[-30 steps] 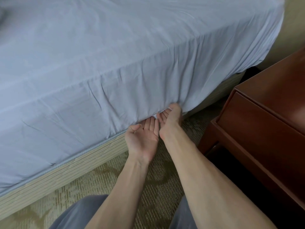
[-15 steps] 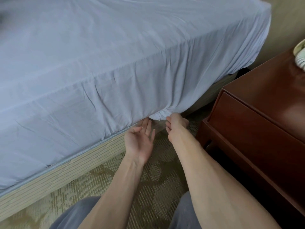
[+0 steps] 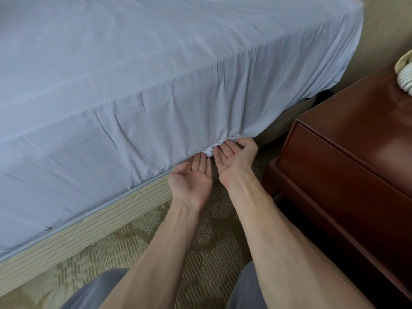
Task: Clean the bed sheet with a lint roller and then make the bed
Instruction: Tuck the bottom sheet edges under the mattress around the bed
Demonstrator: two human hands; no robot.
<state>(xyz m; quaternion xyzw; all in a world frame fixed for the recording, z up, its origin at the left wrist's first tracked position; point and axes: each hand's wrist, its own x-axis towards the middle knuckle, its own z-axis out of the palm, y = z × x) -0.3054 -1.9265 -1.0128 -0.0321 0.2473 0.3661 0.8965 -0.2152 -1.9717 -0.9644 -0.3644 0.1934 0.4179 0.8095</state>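
Note:
A pale blue bed sheet point(image 3: 138, 90) covers the mattress and hangs down its side to the beige bed base point(image 3: 89, 224). My left hand point(image 3: 191, 181) lies palm up at the sheet's lower edge, its straight fingertips slipped under the mattress. Just to its right, my right hand point(image 3: 236, 159) is also palm up, with fingers pushing a bunched fold of sheet point(image 3: 223, 141) under the mattress. The fingertips of both hands are hidden by the cloth. No lint roller shows.
A dark red-brown wooden nightstand point(image 3: 347, 166) stands close on the right, with a pale object point(image 3: 404, 72) on top at the frame edge. Patterned beige carpet point(image 3: 156, 253) lies below. My grey-trousered knees point(image 3: 95, 291) are at the bottom.
My right hand has turned from curled at the bunched sheet to palm up with fingers pushed under the mattress. The left hand stays palm up at the sheet's edge.

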